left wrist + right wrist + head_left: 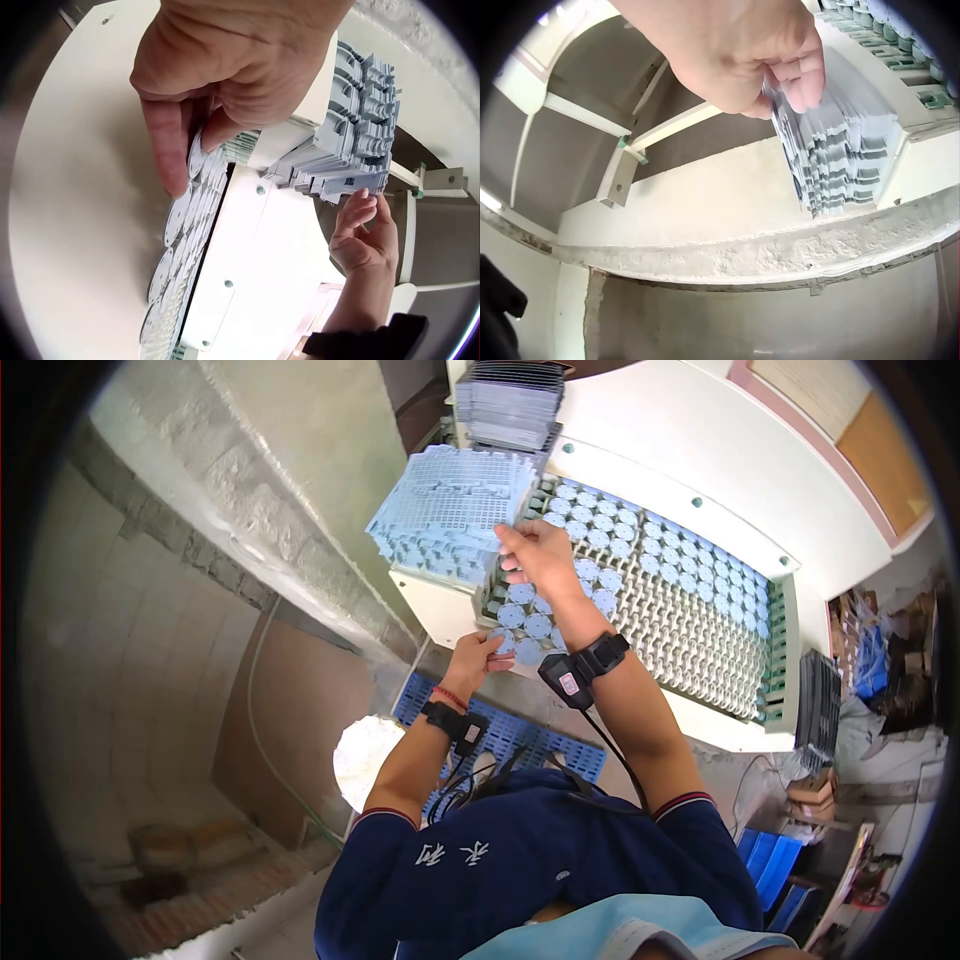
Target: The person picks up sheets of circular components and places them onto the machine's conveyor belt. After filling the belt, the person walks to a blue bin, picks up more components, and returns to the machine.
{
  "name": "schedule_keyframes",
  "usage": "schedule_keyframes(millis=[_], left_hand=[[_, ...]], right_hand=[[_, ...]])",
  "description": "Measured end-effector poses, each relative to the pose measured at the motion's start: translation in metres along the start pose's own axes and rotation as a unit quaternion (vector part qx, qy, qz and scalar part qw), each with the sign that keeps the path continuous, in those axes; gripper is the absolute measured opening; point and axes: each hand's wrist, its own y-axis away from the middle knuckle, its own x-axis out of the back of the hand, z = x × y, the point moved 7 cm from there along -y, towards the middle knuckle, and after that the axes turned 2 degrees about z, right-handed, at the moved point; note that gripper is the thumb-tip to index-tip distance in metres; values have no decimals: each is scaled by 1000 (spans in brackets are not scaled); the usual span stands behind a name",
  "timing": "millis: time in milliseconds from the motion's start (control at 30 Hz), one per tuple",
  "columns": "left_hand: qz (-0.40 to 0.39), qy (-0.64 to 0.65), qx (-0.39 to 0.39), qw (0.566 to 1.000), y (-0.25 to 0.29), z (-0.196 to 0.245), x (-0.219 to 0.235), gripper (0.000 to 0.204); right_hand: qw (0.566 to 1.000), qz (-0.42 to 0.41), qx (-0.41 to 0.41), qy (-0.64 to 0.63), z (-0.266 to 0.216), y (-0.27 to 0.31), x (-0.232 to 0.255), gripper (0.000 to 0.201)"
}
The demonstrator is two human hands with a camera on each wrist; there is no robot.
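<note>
1. I judge the step in hand to be handling flat parts at two places: the pale blue sheet of round, notched discs [538,626] at the near left corner of the bed of white, looped rods [690,640], and the tall, uneven stack of pale blue, grid-patterned plastic sheets [455,490] beside it. I cannot tell whether the disc sheet is being laid down or lifted.

2. The stack sits on the end of the white machine casing [430,605], left of the bed; more blue discs [690,560] lie in rows across the bed's far side.

3. From here, I'd say the next move calls for keeping the disc sheet flat to the rods, and for parting one sheet from the stack without dragging its neighbours.

4. My left hand [475,660] has its fingers nearly closed, thumb opposite, pinching the edge of the disc sheet.

5. My right hand [545,560] has its fingers bent and partly closed round the near edge of the stack, thumb on one side and fingertips on the other. How many sheets they grip, I cannot tell.
</note>
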Motion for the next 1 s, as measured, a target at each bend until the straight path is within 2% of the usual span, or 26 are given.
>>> schedule_keyframes(millis=[67,100,167,267,433,500,633,733,867,933,1000], left_hand=[[-8,2,3,1000,-3,-3,-1,24],[1,-1,-11,1000,-2,-2,-1,24],[39,-23,14,999,-1,-4,1,26],[6,-20,20,1000,6,-3,0,34],[5,-84,49,995,18,-16,30,29],[6,-128,63,990,31,-26,39,25],[-30,-225,105,968,47,-47,25,19],[-75,-279,152,945,51,-73,-6,18],[-167,-344,190,904,55,-112,-82,19],[-197,-376,192,885,58,-131,-118,19],[-245,-406,204,856,59,-148,-146,18]], right_hand=[[999,-21,-16,-39,3,3,3,42],[998,-25,-12,-50,3,7,6,43],[998,-37,11,-52,7,15,16,50],[997,-56,18,-55,20,42,52,36],[999,-38,-28,-10,85,111,169,25],[996,-29,-80,2,123,151,215,22],[984,70,-163,-18,190,241,293,21],[968,151,-194,-57,236,291,327,20],[948,237,-186,-105,271,339,351,18],[946,261,-166,-100,277,348,355,16],[956,251,-145,-38,281,357,356,14]])
